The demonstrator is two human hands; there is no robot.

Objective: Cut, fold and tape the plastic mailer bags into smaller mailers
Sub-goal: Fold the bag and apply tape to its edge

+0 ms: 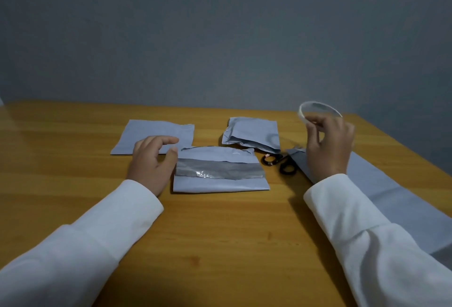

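- Holding a thin clear tape roll (319, 111) above the table, the right hand (329, 145) has its fingers curled round the ring's near edge, well clear of the wooden table (220, 233).
- The left hand (152, 160) rests on the table with fingers loosely spread and gripping nothing; its thumb lies just beside the left edge of the folded mailer (220, 172).
- That folded mailer sits in the middle, between the two hands, with a darker shiny band of tape running across it from left to right.
- A flat grey cut piece (156, 133) lies to the far left, partly under the left hand's fingers.
- A crumpled folded mailer (253, 134) lies far right of centre, just beyond the taped one.
- Black-handled scissors (281, 162) lie on the table between the taped mailer and the right wrist, blades hidden.
- A large grey mailer bag (391, 196) stretches along the right side, under the right sleeve (367, 233).
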